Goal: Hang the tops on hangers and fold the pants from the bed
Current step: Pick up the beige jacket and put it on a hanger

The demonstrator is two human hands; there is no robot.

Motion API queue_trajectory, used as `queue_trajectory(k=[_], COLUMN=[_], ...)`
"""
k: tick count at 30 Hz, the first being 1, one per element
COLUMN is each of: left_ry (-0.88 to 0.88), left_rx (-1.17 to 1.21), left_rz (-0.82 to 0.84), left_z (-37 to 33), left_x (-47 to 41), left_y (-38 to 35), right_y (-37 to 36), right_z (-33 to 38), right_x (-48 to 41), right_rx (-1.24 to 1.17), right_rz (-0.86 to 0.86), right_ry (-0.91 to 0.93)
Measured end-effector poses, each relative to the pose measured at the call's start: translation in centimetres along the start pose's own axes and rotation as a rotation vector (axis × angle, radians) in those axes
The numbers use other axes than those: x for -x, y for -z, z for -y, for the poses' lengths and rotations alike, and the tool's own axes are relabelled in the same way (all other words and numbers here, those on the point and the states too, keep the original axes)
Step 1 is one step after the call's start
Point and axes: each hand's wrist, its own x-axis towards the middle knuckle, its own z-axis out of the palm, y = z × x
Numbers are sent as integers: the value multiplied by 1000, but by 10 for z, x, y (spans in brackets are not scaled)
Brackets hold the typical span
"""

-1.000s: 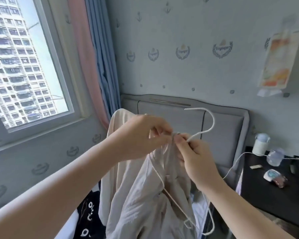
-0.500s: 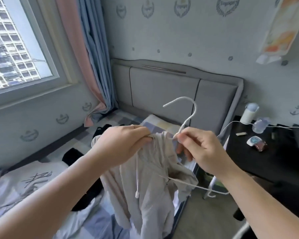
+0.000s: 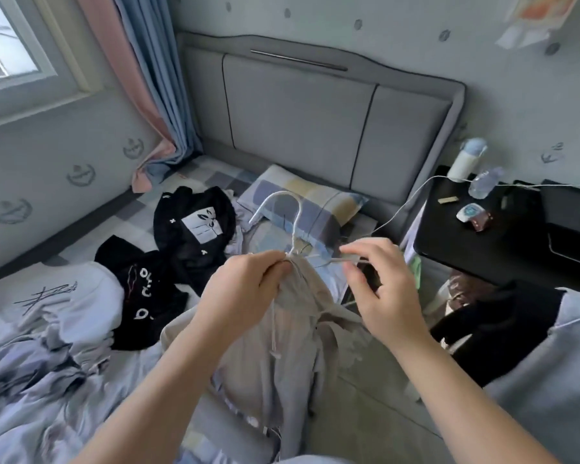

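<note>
A beige top hangs over the bed's right edge from a white hanger, whose hook sticks up above its neck. My left hand grips the bunched neck of the top at the base of the hook. My right hand is just to the right, its fingers loosely spread; the hanger's bare arm lies between its thumb and forefinger with a gap on both sides. On the bed behind lie two black tops and a white garment.
A checked pillow lies against the grey headboard. A black nightstand with a bottle, small items and a white cable stands to the right. Dark clothing is draped lower right. Crumpled bedding fills the lower left.
The view has tilted down from the wall onto the bed. The top and hanger have come lower. My right hand has let go of the hook base and moved right along the hanger's arm.
</note>
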Motion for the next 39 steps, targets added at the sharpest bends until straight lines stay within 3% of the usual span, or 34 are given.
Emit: queue_trajectory(k=[2, 3, 7, 11, 16, 23, 27, 31, 36, 39], left_ry=[67, 87, 124, 168, 189, 202, 226, 252, 286, 297], left_rx=[141, 193, 321, 357, 360, 300, 263, 232, 166, 92], left_rz=[-131, -188, -288, -275, -309, -234, -159, -8, 151, 187], left_z=[5, 7, 5, 4, 15, 34, 44, 53, 54, 50], left_x=[11, 16, 23, 23, 25, 25, 27, 32, 34, 33], left_y=[-1, -1, 6, 9, 15, 36, 50, 61, 57, 47], right_y=[-4, -8, -40, -62, -66, -55, -40, -21, -5, 2], right_z=[-3, -5, -1, 7, 4, -53, -88, -111, -99, -69], right_x=[19, 27, 46, 45, 52, 45, 39, 25, 4, -12], right_rx=[-50, -112, -231, -210, -409, 112, 357, 510, 519, 344], right_rz=[-64, 7, 511, 515, 664, 900, 854, 685, 523, 435], right_ry=[12, -19, -190, -142, -343, -397, -400, -299, -191, -154])
